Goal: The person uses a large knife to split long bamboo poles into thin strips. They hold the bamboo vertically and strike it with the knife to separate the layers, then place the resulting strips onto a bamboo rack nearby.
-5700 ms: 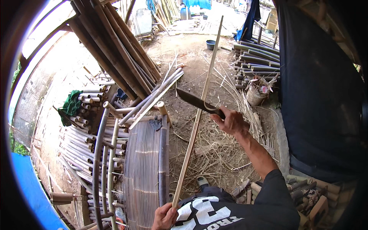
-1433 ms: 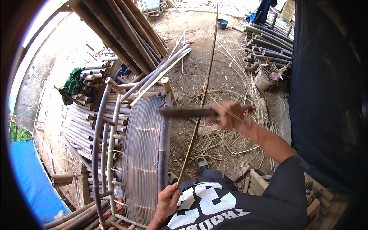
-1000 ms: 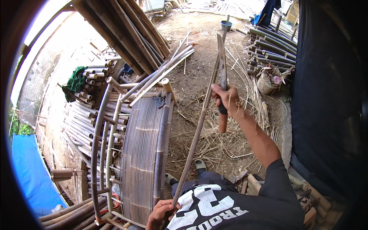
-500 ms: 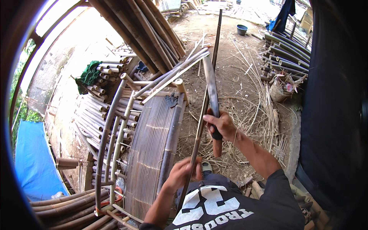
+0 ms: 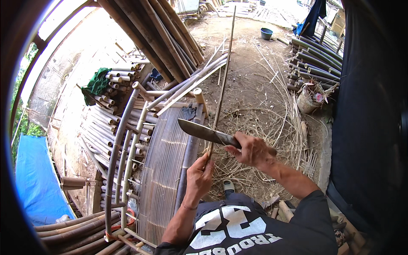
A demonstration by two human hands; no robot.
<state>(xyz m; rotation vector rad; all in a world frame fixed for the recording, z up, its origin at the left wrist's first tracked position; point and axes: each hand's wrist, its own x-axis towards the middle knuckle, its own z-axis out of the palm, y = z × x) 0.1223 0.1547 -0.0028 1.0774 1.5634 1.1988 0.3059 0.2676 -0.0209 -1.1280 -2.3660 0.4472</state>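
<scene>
My left hand (image 5: 199,176) is closed around the near end of a long, thin bamboo strip (image 5: 222,87), which points away from me and slightly right. In my right hand (image 5: 251,151) is the handle of a large knife (image 5: 204,131). Its broad blade points left and lies across the strip, just beyond my left fingers; whether the edge bites into the bamboo I cannot tell. To the left of the strip stands a bamboo bench (image 5: 163,163) with a slatted seat, a dark rag (image 5: 189,112) at its far end.
Bamboo shavings (image 5: 259,127) litter the ground ahead. Cut poles (image 5: 316,59) are stacked at right beside a sack (image 5: 309,100) and a black sheet (image 5: 369,127). Thick poles (image 5: 153,38) lean at the back. A blue tarp (image 5: 38,178) lies far left, and a bucket (image 5: 266,33) stands farther off.
The knife has swung from pointing away to pointing left, down across the strip. My left hand has moved up and forward and now grips the strip's near end.
</scene>
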